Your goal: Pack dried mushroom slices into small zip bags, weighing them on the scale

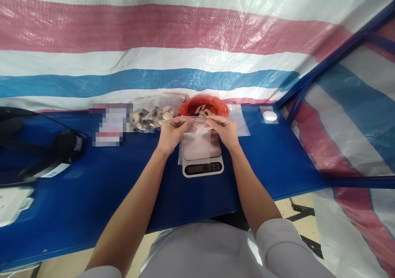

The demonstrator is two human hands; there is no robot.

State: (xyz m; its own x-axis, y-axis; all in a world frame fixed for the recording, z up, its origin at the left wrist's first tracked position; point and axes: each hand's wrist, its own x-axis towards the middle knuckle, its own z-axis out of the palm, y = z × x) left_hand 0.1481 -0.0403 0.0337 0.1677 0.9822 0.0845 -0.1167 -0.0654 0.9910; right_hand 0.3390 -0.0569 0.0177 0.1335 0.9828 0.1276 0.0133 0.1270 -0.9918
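Between my two hands hangs a clear zip-lock bag (197, 140), its top edge pinched at both corners. My left hand (173, 134) grips the left corner with closed fingers, and my right hand (224, 130) grips the right one. The bag looks flat, with nothing visible inside. Right below it lies a white kitchen scale (203, 174) with a metal plate and a dark display panel, partly covered by the bag. Behind my hands stands an open red plastic bag (189, 104) holding pale and brown slices that look like dried mushrooms.
Filled clear bags (151, 119) of similar slices lie left of the red bag. More clear bags (242, 121) lie to its right. A white oval object (269, 115) rests at the right, a black device (69, 146) at the left. Striped sheeting (154, 26) walls the blue table (123, 187).
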